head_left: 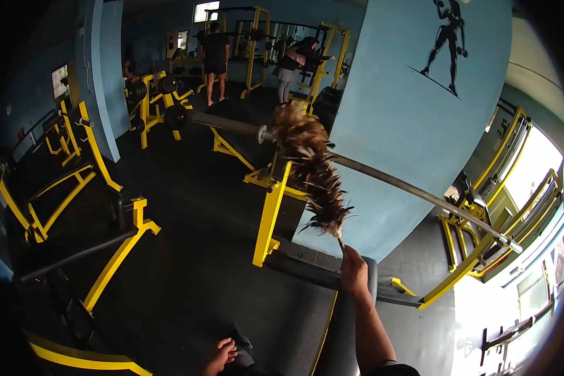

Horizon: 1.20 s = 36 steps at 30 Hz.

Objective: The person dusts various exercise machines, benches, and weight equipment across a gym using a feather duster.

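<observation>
A feather duster (319,182) with brown and black plumes is held up by its thin handle in my right hand (354,271), whose fingers are closed around it. The feathers lie across a long metal barbell (407,182) on a yellow-framed rack; I cannot tell how firmly they touch it. Low in the view, my left hand (222,356) has its fingers curled in, and no object shows in it. Right beside it is a dark shape (242,343), perhaps clothing or a shoe.
A padded black bench (351,326) stands below my right arm. Yellow-framed gym machines (116,263) stand at left. A blue pillar (407,94) with a painted figure rises behind the barbell. Two people (215,59) stand at the back, near more racks.
</observation>
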Each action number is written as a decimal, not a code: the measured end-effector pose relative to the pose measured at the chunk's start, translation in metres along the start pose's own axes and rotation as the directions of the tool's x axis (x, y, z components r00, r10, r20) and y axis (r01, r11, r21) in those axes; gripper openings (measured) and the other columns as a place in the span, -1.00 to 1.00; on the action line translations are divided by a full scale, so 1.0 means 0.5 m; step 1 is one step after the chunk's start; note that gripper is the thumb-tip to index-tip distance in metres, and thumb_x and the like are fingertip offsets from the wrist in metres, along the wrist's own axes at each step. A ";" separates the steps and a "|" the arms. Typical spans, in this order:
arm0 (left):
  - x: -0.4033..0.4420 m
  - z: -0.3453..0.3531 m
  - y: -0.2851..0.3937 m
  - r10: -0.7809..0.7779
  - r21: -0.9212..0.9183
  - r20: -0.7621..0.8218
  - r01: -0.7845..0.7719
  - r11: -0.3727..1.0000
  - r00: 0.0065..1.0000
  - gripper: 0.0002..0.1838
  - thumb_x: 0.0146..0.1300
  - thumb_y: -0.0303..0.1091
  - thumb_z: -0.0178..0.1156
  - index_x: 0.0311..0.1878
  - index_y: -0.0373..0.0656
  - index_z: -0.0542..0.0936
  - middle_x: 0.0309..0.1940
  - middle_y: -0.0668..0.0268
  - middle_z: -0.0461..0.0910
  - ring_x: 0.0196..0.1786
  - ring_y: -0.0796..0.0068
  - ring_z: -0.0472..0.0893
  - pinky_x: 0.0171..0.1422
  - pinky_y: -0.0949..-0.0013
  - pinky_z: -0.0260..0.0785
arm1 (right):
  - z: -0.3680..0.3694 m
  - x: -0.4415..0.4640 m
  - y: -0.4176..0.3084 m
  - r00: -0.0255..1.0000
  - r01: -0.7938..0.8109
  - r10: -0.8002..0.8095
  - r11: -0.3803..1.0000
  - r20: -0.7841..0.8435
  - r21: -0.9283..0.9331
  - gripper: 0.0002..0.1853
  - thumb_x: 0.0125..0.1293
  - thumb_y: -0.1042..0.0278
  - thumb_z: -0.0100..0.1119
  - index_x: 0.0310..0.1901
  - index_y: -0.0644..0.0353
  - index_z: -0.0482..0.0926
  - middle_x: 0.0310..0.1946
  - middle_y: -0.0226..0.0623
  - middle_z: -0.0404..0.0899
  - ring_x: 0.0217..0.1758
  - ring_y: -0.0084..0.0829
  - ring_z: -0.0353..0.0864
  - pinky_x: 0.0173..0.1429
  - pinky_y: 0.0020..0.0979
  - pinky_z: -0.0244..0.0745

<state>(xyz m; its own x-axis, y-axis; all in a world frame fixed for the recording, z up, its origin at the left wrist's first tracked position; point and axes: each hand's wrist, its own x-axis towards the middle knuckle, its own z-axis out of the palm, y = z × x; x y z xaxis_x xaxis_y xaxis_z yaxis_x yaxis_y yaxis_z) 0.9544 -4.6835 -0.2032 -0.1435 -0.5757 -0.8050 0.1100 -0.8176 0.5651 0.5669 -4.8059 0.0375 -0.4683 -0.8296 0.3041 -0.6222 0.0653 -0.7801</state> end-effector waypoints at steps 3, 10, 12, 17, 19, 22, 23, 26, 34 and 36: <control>0.128 0.027 0.048 -0.015 -0.057 0.029 0.017 0.998 0.999 -0.46 0.27 -0.13 0.24 0.23 -0.15 0.36 -0.31 0.36 0.55 -0.34 0.66 0.52 -0.38 0.55 0.36 | 0.046 0.096 0.010 0.987 0.089 -0.111 0.980 -0.120 -0.180 -0.74 0.38 0.34 -0.02 -0.01 0.23 0.55 -0.37 0.06 0.60 -0.28 -0.05 0.66 -0.21 -0.24 0.49; 0.240 0.082 0.453 0.353 0.045 0.146 -0.363 0.931 0.924 -0.47 0.28 -0.08 0.21 0.23 -0.11 0.38 -0.44 0.46 0.49 -0.48 0.74 0.39 -0.47 0.61 0.23 | 0.176 0.158 0.045 0.948 0.136 -0.192 0.966 -0.254 -0.220 -0.75 0.38 0.39 -0.05 -0.06 0.34 0.53 -0.40 0.06 0.59 -0.38 -0.14 0.65 -0.30 -0.25 0.48; 0.212 0.101 0.596 0.430 0.072 0.168 -0.446 0.892 0.887 -0.54 0.34 -0.09 0.13 0.21 -0.08 0.39 -0.51 0.52 0.35 -0.49 0.76 0.30 -0.48 0.60 0.16 | 0.190 0.195 0.044 0.977 0.096 -0.142 0.959 -0.159 -0.267 -0.74 0.38 0.43 -0.07 -0.03 0.38 0.52 -0.32 0.09 0.59 -0.34 -0.18 0.61 -0.25 -0.28 0.46; 0.252 0.095 0.782 0.662 0.039 0.050 -0.664 0.747 0.748 -0.50 0.33 -0.16 0.16 0.27 -0.15 0.36 -0.31 0.41 0.52 -0.36 0.70 0.46 -0.24 0.63 0.30 | 0.196 0.160 0.078 0.933 0.100 -0.151 0.981 -0.326 -0.166 -0.62 0.37 0.50 -0.09 0.19 0.42 0.39 -0.37 -0.28 0.51 -0.47 -0.53 0.34 -0.36 -0.54 0.32; 0.244 0.092 0.817 0.628 0.045 -0.032 -0.626 0.778 0.778 -0.51 0.32 -0.15 0.17 0.23 -0.15 0.40 -0.25 0.40 0.55 -0.30 0.68 0.49 -0.19 0.61 0.32 | 0.226 0.164 0.069 0.910 0.338 -0.358 0.933 -0.212 -0.123 -0.63 0.39 0.49 -0.10 0.19 0.40 0.41 -0.48 -0.36 0.43 -0.53 -0.57 0.29 -0.44 -0.56 0.24; 0.273 0.093 0.849 0.648 0.069 -0.071 -0.645 0.761 0.758 -0.57 0.30 -0.17 0.21 0.16 -0.15 0.46 -0.17 0.38 0.58 -0.19 0.66 0.52 -0.14 0.58 0.36 | 0.318 0.225 0.002 0.971 0.173 -0.201 0.965 -0.131 -0.198 -0.69 0.40 0.43 -0.10 0.07 0.41 0.46 -0.46 -0.29 0.50 -0.48 -0.53 0.44 -0.41 -0.50 0.36; 0.285 0.093 0.863 0.685 0.073 -0.079 -0.681 0.728 0.724 -0.60 0.29 -0.20 0.22 0.13 -0.16 0.50 -0.15 0.39 0.58 -0.16 0.66 0.53 -0.14 0.56 0.37 | 0.351 0.244 -0.023 0.982 0.100 -0.115 0.990 -0.148 -0.102 -0.70 0.40 0.44 -0.09 0.06 0.42 0.46 -0.47 -0.30 0.49 -0.48 -0.54 0.42 -0.42 -0.51 0.34; 0.297 0.089 0.931 0.807 0.106 -0.059 -0.800 0.590 0.588 -0.69 0.29 -0.34 0.22 0.08 -0.18 0.52 -0.13 0.36 0.58 -0.09 0.65 0.54 -0.09 0.55 0.40 | 0.446 0.297 -0.044 0.983 0.044 0.001 0.970 -0.185 0.240 -0.70 0.47 0.31 -0.17 0.04 0.34 0.42 -0.56 -0.45 0.36 -0.60 -0.70 0.24 -0.52 -0.63 0.14; 0.275 0.143 1.216 0.994 0.386 0.084 -0.918 -0.091 -0.063 -0.74 0.17 -0.49 0.28 -0.06 -0.20 0.56 -0.16 0.27 0.58 -0.19 0.55 0.52 -0.12 0.49 0.36 | 0.408 0.305 -0.052 0.981 0.073 -0.020 0.961 -0.193 0.266 -0.74 0.51 0.24 -0.27 -0.14 0.22 0.38 -0.65 -0.54 0.20 -0.68 -0.77 0.04 -0.64 -0.67 -0.07; 0.265 0.165 1.315 0.949 0.373 0.183 -0.875 -0.309 -0.257 -0.76 0.14 -0.53 0.26 -0.09 -0.24 0.56 -0.16 0.20 0.58 -0.16 0.41 0.54 -0.08 0.43 0.36 | 0.394 0.305 -0.070 0.951 0.169 -0.085 0.948 -0.297 0.270 -0.75 0.51 0.23 -0.25 -0.19 0.22 0.38 -0.58 -0.50 0.22 -0.67 -0.77 0.02 -0.62 -0.67 -0.07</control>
<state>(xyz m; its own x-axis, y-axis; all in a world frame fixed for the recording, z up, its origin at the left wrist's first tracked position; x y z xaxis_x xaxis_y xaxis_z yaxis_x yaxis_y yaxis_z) 0.9264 -5.2977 0.0767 -0.0389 -0.6295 0.7760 -0.2754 0.7533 0.5972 0.6410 -5.0442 0.0034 -0.5783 -0.6302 0.5181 -0.4994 -0.2287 -0.8356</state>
